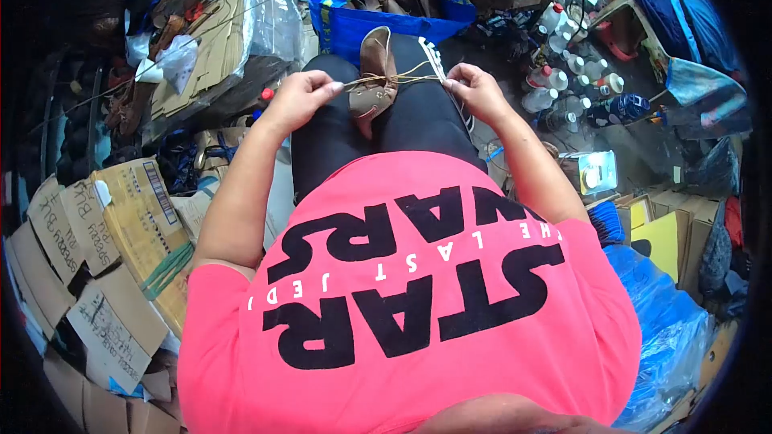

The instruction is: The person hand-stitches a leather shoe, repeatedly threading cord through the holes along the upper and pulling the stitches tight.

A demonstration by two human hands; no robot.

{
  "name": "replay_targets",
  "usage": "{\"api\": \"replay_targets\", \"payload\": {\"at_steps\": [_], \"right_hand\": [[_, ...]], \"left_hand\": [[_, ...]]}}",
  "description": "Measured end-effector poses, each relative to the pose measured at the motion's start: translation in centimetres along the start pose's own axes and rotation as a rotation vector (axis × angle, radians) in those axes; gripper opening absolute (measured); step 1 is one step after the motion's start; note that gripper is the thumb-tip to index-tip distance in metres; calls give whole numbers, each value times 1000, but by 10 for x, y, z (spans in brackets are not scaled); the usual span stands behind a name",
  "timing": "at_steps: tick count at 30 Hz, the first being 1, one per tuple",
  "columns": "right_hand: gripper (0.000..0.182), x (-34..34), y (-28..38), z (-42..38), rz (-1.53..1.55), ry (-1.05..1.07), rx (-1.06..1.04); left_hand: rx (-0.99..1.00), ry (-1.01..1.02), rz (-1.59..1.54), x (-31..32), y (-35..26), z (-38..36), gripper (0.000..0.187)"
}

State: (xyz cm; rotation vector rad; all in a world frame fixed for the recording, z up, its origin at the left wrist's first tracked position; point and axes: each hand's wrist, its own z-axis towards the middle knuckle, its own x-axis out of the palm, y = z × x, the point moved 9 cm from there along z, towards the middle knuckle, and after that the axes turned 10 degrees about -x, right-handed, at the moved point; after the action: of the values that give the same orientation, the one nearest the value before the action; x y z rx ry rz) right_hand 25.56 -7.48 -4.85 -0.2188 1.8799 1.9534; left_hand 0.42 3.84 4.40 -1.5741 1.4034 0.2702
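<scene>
The brown leather shoe upper (pixel 372 103) lies on the black-clad lap (pixel 425 122) between the hands, long axis pointing forward, nearer the left hand (pixel 301 100); this and the right hand (pixel 481 95) pinch its thin tan cord (pixel 416 79).

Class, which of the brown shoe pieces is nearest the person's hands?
The brown piece on the lap, between the left hand and the right hand, with yellowish cord across it; those in the blue bag lie farther off.
</scene>
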Motion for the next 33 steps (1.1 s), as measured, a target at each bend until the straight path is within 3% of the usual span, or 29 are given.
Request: {"api": "replay_targets", "payload": {"at_steps": [1,2,4,6,10,13,15,16,18,19,20,21,22,25,26,27,30,31,33], "right_hand": [[13,4,-6,-2,103,32,73],[13,2,-6,-3,103,36,83],[11,-13,21,-3,-180,16,-188],[12,-34,7,-8,-201,18,-66],[12,-93,-35,-32,-315,-113,59],[13,-138,-81,-63,-403,-197,215],[17,-149,-127,-82,-328,-178,235],[22,-149,-127,-86,-364,-168,254],[30,-153,-146,-100,-188,-109,567],[31,-160,-129,-90,-463,-154,266],[31,-150,-103,-78,-459,-140,203],[30,-131,-59,-55,-455,-119,138],[28,-109,-31,-41,-236,-126,188],[17,-50,42,9,-109,0,-116],[16,-34,51,20,13,26,-145],[14,-23,60,30,-64,67,-167],[12,-4,68,47,-146,138,-175],[12,0,66,50,-146,169,-161],[12,4,70,53,-174,190,-196]], "left_hand": [[144,-75,-133,-7,3,8,26],[165,-48,-235,-13,8,11,25],[37,-63,-175,-33,27,16,24],[115,-171,-349,-79,55,22,24],[12,-516,-323,-176,143,0,21],[-40,-543,-310,-223,212,-1,22],[-302,-398,-284,-215,260,18,28],[-303,-391,-284,-203,242,18,28],[-54,-904,197,-199,158,0,38],[55,-890,346,-179,117,6,47],[217,-707,25,-147,81,17,45],[251,-445,-177,-105,20,13,45],[566,-435,16,-74,-26,12,45],[817,-238,57,2,-98,23,56],[711,-138,58,14,-109,32,55],[593,-17,91,28,-108,49,55],[469,269,262,53,-104,71,32],[468,267,260,52,-103,74,32],[468,408,18,57,-98,76,25]]}}
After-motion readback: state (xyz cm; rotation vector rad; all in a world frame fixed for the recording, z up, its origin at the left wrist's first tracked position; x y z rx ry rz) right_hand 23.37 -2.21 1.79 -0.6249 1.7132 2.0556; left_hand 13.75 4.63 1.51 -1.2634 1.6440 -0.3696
